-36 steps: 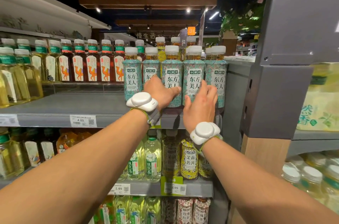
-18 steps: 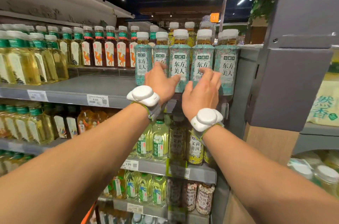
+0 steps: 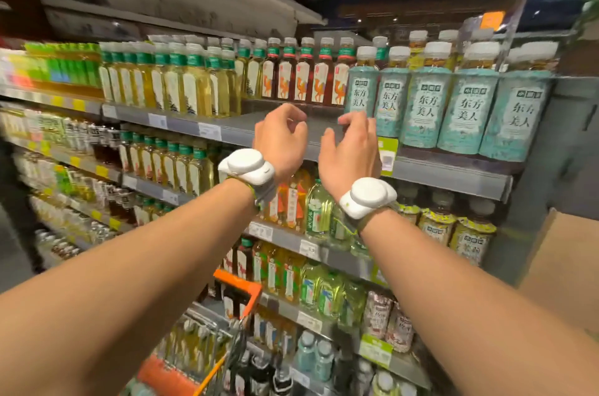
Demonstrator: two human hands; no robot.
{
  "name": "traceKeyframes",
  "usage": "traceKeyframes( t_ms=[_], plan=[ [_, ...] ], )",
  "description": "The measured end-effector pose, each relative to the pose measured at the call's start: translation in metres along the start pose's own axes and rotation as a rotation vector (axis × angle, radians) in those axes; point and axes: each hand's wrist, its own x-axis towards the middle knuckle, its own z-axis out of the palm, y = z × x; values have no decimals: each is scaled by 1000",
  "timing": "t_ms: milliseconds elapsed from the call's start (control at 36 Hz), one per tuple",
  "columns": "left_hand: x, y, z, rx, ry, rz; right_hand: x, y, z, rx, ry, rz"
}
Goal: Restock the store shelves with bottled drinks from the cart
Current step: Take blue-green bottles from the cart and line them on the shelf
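Note:
A row of teal-labelled tea bottles with white caps stands at the front of the top grey shelf, at the right. My left hand and my right hand hover side by side in front of the bare stretch of that shelf, left of the teal row. Both hold nothing, with fingers loosely curled. My right fingertips are close to the leftmost teal bottle but apart from it. Each wrist wears a white device. The cart, with an orange handle corner and wire basket holding bottles, is at the bottom centre.
Red-labelled dark tea bottles stand at the back of the top shelf; pale yellow tea bottles fill its left. Lower shelves carry several more drinks. A grey upright closes the shelf on the right.
Both hands have let go of the teal bottles and drawn back to the left. The view has swung left and down, bringing the cart into sight.

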Motion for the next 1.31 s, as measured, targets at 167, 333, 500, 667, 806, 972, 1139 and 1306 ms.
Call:
traceKeyframes(
  t_ms=[167, 333, 500, 667, 806, 972, 1139, 1306],
  plan=[
    [-22, -49, -72, 76, 99, -52, -48, -59, 35, 80, -143, -31],
    [-63, -106, -146, 189, 147, -108, -115, -119, 69, 195, -259, -61],
    [-106, -142, -186, 302, 105, -130, -166, -142, 93, 225, -391, -63],
    [-151, -197, -221, 399, 150, -270, -230, -160, 127, 236, -565, -92],
    [-182, -233, -237, 451, 210, -391, -268, -162, 158, 299, -695, -127],
    [-208, -267, -237, 521, 237, -534, -304, -151, 199, 376, -864, -123],
    [-236, -303, -222, 547, 271, -645, -343, -130, 232, 426, -1021, -127],
    [-272, -344, -200, 573, 292, -725, -393, -108, 258, 406, -1168, -116]
  ],
)
